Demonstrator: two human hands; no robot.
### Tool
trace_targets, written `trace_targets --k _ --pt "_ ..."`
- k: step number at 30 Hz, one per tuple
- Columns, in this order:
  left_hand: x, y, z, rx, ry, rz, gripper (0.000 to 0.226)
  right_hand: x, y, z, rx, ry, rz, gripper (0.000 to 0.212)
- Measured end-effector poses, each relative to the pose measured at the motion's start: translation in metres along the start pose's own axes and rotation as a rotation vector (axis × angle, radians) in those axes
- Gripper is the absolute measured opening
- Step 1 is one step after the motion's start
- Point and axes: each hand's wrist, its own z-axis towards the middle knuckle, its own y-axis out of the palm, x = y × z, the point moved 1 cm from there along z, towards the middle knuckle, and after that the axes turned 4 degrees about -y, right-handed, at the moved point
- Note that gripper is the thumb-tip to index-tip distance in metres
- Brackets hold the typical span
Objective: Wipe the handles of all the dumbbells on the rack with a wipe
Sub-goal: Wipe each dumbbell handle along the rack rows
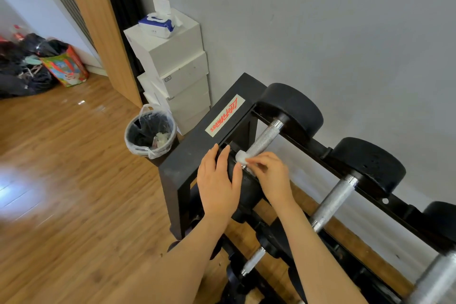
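Note:
A black dumbbell rack [187, 155] stands against the grey wall. On its top tier the leftmost dumbbell shows a silver knurled handle [265, 137]. My right hand [271, 175] pinches a small white wipe [241, 157] against the near end of that handle. My left hand [219, 182] rests flat on the near black head of the same dumbbell, fingers over the rack's edge. A second dumbbell handle [335, 201] lies to the right, and a third [436, 281] at the frame's corner. A lower-tier handle [254, 260] shows between my forearms.
A bin [150, 133] lined with a clear bag holds used wipes, just left of the rack. A wipe pack [158, 22] with its lid up sits on stacked white boxes [172, 61]. Bags [37, 64] lie on the wood floor far left.

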Motion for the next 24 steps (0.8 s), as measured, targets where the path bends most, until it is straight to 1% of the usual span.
trace_targets --k 2,5,6,7,10,12,13,16,18,21,22,24 --pt "-0.001 0.0 0.0 -0.006 0.004 0.006 0.059 0.0 -0.004 0.006 -0.012 -0.029 -0.019 0.019" --pt "-0.005 -0.002 0.0 -0.025 0.037 0.01 0.058 0.0 -0.005 0.011 0.129 0.009 -0.043 0.018" --pt "-0.007 -0.003 0.0 -0.033 0.047 0.011 0.058 -0.001 -0.004 0.01 0.146 0.016 -0.036 0.019" --pt "-0.008 -0.003 -0.001 -0.039 0.053 0.011 0.058 -0.002 -0.002 0.008 0.129 0.006 -0.031 0.019" --pt "-0.009 -0.004 -0.001 -0.036 0.049 -0.001 0.057 -0.001 0.0 0.004 -0.046 -0.023 0.009 0.022" --pt "-0.008 -0.004 -0.002 -0.035 0.048 -0.003 0.057 0.001 -0.004 0.006 -0.112 -0.019 0.024 0.022" --pt "-0.008 -0.004 -0.002 -0.037 0.051 -0.001 0.057 0.0 -0.005 0.008 -0.093 -0.018 0.011 0.021" --pt "-0.01 -0.003 -0.002 -0.038 0.058 0.002 0.056 0.0 -0.004 0.008 0.042 -0.009 -0.009 0.021" --pt "-0.01 -0.003 -0.002 -0.031 0.055 0.001 0.055 0.001 -0.002 0.003 0.019 0.003 0.026 0.022" --pt "-0.009 -0.003 -0.003 -0.024 0.05 -0.001 0.055 0.005 -0.003 0.001 -0.127 0.026 0.093 0.024" --pt "-0.009 -0.003 -0.003 -0.025 0.049 -0.001 0.055 0.005 -0.004 0.002 -0.134 0.027 0.1 0.024" --pt "-0.009 -0.003 -0.003 -0.03 0.048 -0.003 0.056 0.005 -0.005 0.005 -0.041 0.028 0.096 0.024"
